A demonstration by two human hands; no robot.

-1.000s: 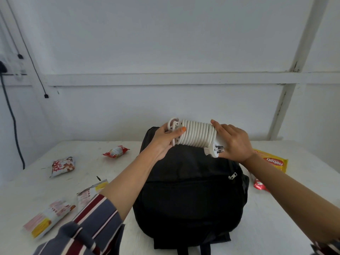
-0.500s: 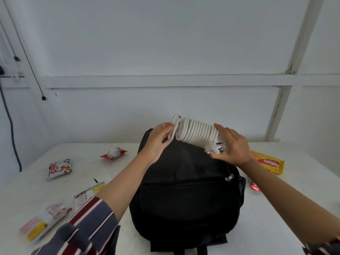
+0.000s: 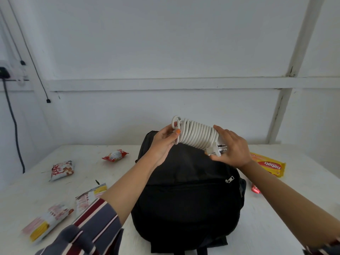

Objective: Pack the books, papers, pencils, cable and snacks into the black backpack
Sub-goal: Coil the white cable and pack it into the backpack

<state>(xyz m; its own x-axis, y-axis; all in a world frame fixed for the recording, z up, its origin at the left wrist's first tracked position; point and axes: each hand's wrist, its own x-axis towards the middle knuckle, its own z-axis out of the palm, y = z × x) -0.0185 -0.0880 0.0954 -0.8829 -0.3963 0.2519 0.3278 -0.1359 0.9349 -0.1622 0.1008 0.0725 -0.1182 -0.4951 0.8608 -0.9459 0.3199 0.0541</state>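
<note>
Your left hand (image 3: 162,142) pinches the looped end of the coiled white cable (image 3: 197,134), thumb and fingers curled onto it; your right hand (image 3: 231,148) wraps its fingers round the other end, at the plug (image 3: 216,150), whose prongs point toward your palm. The cable hangs in the air between both hands, tilted down to the right, just above the top of the black backpack (image 3: 187,190), which stands on the white table (image 3: 276,218). Step in hand, as you'd judge it: cable packing, bundle gathered but not yet in the bag. No open mouth shows from this angle; the zip pull (image 3: 229,179) sits at the right shoulder, so the next move likely calls for one hand to free itself and find or open a compartment while the other keeps the coil from springing loose. Cable: smooth round plastic, stiff tight turns, tube-shaped bundle. Backpack: matte woven fabric, soft, rounded. Snack packets (image 3: 62,169) left of the bag are glossy crinkled foil; a yellow wrapper (image 3: 270,165) lies flat on the right. No books, papers or pencils visible.
</note>
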